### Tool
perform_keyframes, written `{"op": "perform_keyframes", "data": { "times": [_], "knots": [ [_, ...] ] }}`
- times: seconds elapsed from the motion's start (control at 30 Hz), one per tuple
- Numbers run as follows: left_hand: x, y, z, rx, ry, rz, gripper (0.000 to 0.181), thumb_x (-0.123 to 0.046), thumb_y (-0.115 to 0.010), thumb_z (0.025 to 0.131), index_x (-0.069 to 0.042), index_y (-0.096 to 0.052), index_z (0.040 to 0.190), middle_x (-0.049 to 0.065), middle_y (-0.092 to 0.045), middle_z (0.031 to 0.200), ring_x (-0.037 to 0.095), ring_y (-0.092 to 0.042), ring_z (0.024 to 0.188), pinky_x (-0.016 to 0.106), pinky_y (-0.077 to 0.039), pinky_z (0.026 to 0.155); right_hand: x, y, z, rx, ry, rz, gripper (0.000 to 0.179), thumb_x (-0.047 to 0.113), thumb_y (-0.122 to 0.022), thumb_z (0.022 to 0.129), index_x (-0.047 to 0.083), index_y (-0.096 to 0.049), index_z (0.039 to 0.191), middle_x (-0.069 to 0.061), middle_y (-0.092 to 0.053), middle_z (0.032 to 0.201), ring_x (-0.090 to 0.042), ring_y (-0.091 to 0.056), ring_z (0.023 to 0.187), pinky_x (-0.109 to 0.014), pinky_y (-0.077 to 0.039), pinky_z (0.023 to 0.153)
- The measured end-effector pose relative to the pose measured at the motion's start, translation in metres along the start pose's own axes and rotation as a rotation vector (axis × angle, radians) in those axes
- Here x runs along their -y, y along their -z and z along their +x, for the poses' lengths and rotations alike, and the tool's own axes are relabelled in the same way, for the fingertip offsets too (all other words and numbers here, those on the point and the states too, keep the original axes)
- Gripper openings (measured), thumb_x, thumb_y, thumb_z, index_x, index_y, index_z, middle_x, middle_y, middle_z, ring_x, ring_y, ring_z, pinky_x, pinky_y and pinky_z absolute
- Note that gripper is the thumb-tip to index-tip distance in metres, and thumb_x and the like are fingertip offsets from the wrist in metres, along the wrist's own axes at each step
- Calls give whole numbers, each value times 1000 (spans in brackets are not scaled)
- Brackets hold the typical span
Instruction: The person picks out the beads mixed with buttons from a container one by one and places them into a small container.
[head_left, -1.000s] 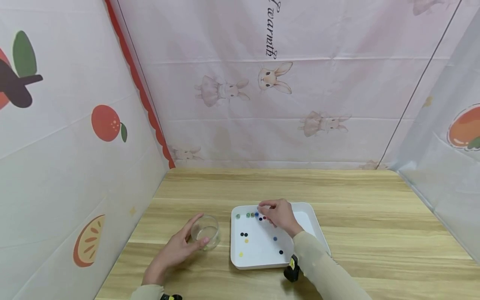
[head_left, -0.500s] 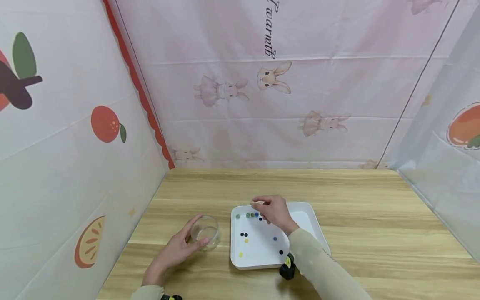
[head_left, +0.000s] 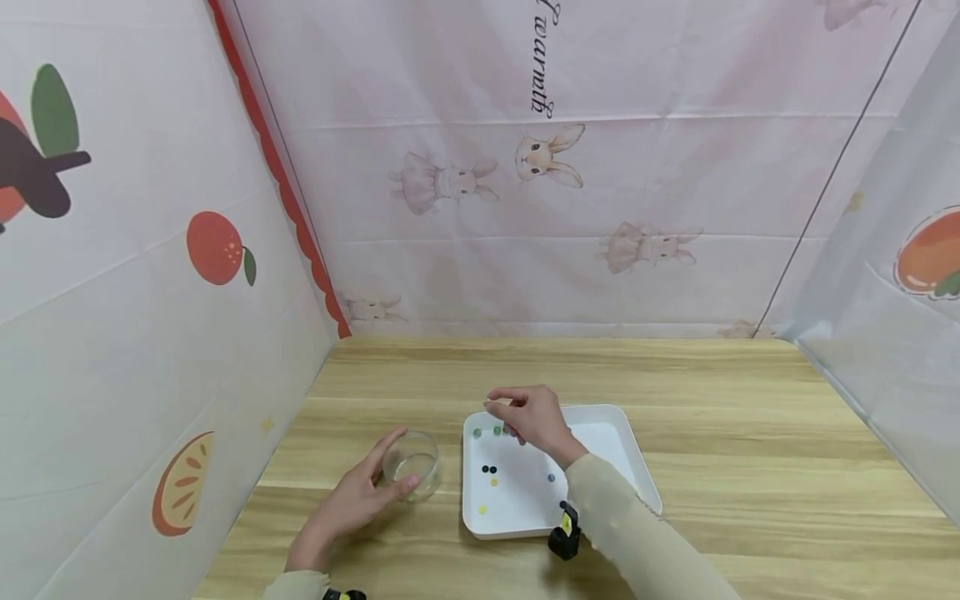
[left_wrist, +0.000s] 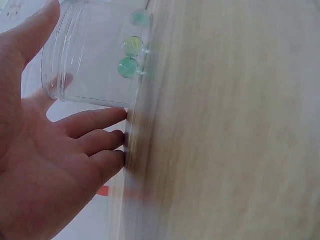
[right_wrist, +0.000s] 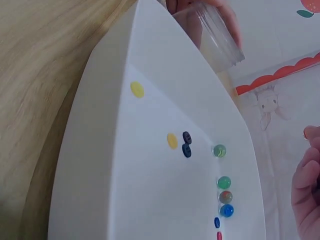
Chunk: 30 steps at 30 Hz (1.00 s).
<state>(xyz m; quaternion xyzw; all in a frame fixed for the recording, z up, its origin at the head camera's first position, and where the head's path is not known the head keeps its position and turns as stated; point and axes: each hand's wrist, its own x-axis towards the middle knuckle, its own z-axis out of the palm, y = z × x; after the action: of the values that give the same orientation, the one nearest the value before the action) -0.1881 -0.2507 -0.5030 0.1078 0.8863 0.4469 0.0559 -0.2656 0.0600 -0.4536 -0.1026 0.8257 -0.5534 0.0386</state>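
A clear jar (head_left: 412,457) stands upright on the worktop (head_left: 735,450), inside the spread curve of the left hand (head_left: 358,493). That grip holds it from the side, the thumb across the near side and the forefinger round the far side, both close to the threaded mouth; the other fingers stretch down beside the base. On the jar's floor, below the thumb, lie three marbles (left_wrist: 133,46), two green and one yellowish.

Just right of the jar, apart from it, is a white tray (head_left: 521,508). Above its far left part hangs the right hand (head_left: 534,419), thumb and forefinger drawn together; I cannot tell whether that grip pinches anything. Beneath it, along the tray's far wall, runs a row of glass marbles (right_wrist: 224,182): clear green, green, reddish-brown and blue. A blue button (right_wrist: 217,222) and a red disc (right_wrist: 219,235) continue the line. Nearer the left side are two dark buttons (right_wrist: 187,137), touching, with one yellow disc (right_wrist: 172,141) next to them and another farther off. Printed cloth (head_left: 480,275) hangs behind the worktop.
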Motion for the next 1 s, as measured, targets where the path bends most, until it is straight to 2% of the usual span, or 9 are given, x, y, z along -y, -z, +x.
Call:
{"op": "perform_keyframes", "data": {
  "times": [0.37, 0.8, 1.0],
  "knots": [
    [2, -1, 1, -1, 6, -16, 82, -41, -75, 98, -40, -27, 165, 38, -40, 159, 54, -46, 145, 69, -38, 118, 8, -12, 1, 66, 54, 61, 19, 24, -77, 98, 14, -81, 114, 1, -55, 56, -10, -44, 44, -22, -40, 45],
    [2, -2, 1, -7, 21, -20, 79, -45, -73, 99, -46, -27, 163, 34, -43, 160, 52, -47, 146, 69, -39, 117, 21, -38, 1, 148, 117, 89, 22, 22, -75, 99, 7, -80, 114, 2, -54, 56, -7, -46, 44, -21, -42, 43],
    [2, -2, 0, -3, 35, -19, 79, -47, -72, 99, -49, -26, 163, 34, -43, 160, 51, -46, 147, 69, -39, 117, 22, -52, -1, 180, 138, 64, 14, 22, -74, 99, 16, -82, 109, -1, -56, 55, -7, -46, 43, -21, -43, 42]
  ]
}}
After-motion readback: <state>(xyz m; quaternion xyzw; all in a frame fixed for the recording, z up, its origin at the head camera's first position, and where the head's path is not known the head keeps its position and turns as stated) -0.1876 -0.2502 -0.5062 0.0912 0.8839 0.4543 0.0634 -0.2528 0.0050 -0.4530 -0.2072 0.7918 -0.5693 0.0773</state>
